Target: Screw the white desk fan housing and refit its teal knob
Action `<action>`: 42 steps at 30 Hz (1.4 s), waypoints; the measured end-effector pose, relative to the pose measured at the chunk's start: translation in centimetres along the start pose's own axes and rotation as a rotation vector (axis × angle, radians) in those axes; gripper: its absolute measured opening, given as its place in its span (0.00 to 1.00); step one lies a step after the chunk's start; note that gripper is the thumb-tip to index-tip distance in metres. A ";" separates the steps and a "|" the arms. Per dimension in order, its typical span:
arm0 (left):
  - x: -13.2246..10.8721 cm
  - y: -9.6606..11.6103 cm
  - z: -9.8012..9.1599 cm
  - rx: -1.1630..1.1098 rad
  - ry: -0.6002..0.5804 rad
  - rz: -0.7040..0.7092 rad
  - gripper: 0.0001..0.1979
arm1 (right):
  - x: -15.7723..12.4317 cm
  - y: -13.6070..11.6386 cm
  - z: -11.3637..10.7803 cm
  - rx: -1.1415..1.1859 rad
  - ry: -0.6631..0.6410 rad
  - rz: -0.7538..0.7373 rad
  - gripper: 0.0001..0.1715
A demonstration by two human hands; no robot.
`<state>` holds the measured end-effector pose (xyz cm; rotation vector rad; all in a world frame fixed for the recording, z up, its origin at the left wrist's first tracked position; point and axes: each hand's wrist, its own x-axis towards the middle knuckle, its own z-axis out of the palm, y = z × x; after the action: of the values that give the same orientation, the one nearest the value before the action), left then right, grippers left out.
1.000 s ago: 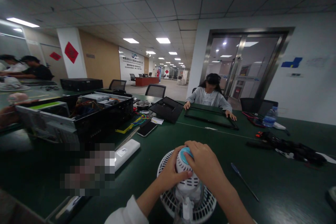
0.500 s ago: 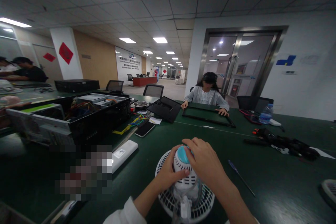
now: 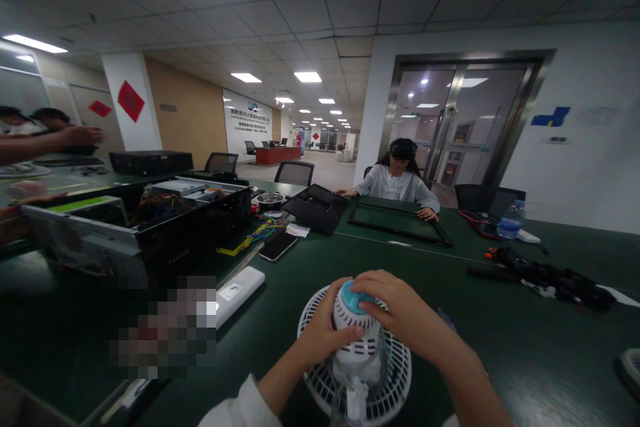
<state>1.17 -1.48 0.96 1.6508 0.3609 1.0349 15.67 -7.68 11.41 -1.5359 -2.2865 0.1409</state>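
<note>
In front of me a small white electric fan (image 3: 360, 353) rests on the green table, its round grille (image 3: 403, 387) downward and its motor housing upward. My left hand (image 3: 323, 327) is wrapped around the slotted white motor housing, thumb across the near side. A light-blue cap (image 3: 351, 297) tops the housing. The fingers of my right hand (image 3: 393, 303) are bent over this cap and grip its right side. The fan's neck and a clear plastic piece face me. A screwdriver (image 3: 447, 319) lies to the right, mostly hidden by my right forearm.
Left stands an open computer case (image 3: 190, 227), with a white power bank-like box (image 3: 243, 293) and a phone (image 3: 279, 247) nearer. Across the table a person (image 3: 397, 173) sits by a black frame (image 3: 400, 233). A water bottle (image 3: 511, 220) and black gear (image 3: 545, 280) lie right.
My right hand has shifted slightly, its fingers now further around the cap's right side; its forearm covers most of the screwdriver. Another person's arm has risen at left. The seated person's hand moved toward the black panel.
</note>
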 end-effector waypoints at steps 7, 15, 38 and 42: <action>0.0 0.1 0.0 0.000 0.012 -0.002 0.37 | 1.1 -1.3 1.6 -0.273 0.082 0.142 0.10; 0.0 0.1 -0.1 -0.014 0.007 0.015 0.37 | 1.4 -2.0 2.4 -0.320 0.112 0.257 0.11; 0.0 0.0 0.1 -0.008 0.017 0.002 0.35 | -0.1 -0.8 0.3 0.008 0.021 0.010 0.23; -0.1 -0.2 0.0 0.014 0.014 -0.009 0.36 | -0.1 -0.3 -0.1 0.085 -0.016 -0.013 0.21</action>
<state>1.12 -1.45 0.79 1.6540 0.3851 1.0395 15.46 -7.91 11.55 -1.4821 -2.2722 0.2452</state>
